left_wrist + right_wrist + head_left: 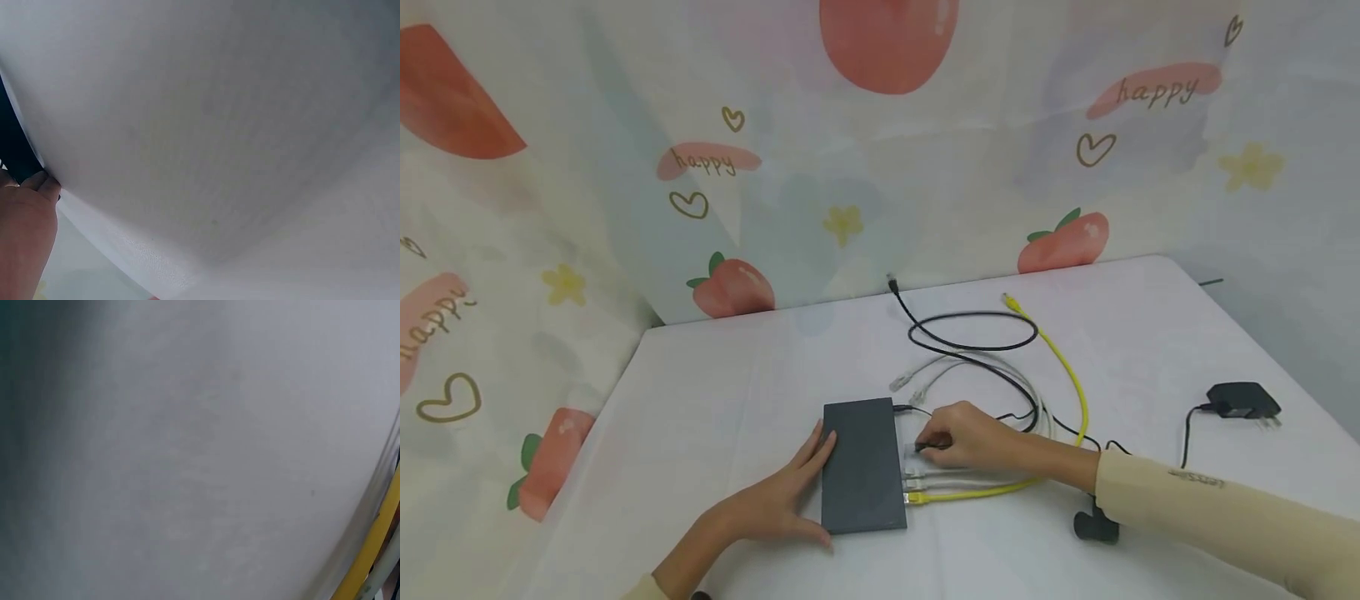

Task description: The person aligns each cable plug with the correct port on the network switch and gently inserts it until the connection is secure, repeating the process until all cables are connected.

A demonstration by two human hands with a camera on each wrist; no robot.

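In the head view, a flat black network box (863,467) lies on the white table. My left hand (778,500) rests at its left side, fingers extended onto its edge and thumb by the near corner. The left wrist view shows this hand (28,231) against the dark box too. Just right of the box, my right hand (966,437) pinches the end of a black network cable (977,357); the plug is mostly hidden by the fingers. A yellow network cable (970,495) and grey network cables (947,481) run into the box's right side.
A thin power lead (904,408) enters the box near its far right corner. A black power adapter (1243,400) lies at the right. The cables' loose ends spread toward the back. A small black object (1096,527) sits under the right forearm.
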